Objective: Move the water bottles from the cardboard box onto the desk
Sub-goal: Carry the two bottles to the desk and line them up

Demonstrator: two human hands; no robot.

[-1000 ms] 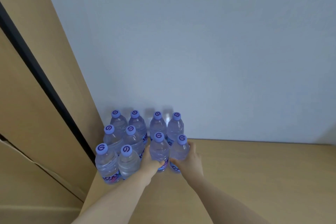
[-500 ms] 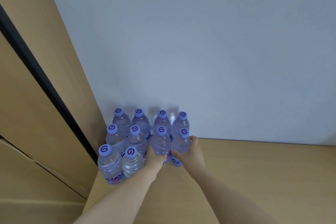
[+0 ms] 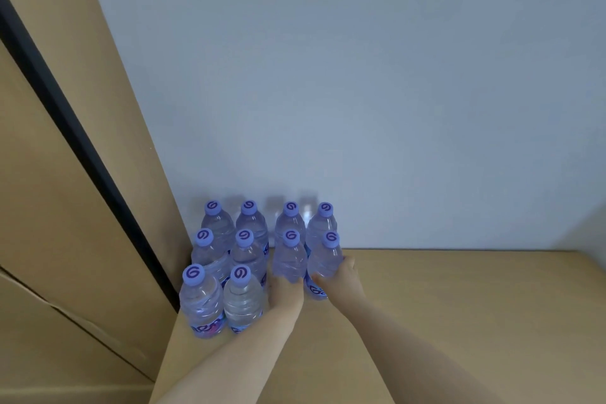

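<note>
Ten water bottles (image 3: 242, 259) stood on the desk (image 3: 459, 305) against the wall (image 3: 360, 92). Since a second ago both hands had slid their pair back into the rows: left hand (image 3: 286, 289) wrapped round one bottle (image 3: 290, 259), right hand (image 3: 341, 275) round its neighbour (image 3: 324, 256), neither released yet.

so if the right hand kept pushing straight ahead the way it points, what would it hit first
The right hand holds a bottle and points toward the wall. Going straight on, that bottle would likely meet the back-row bottle right behind it first, then the wall. Depth between them is hard to judge.
</note>
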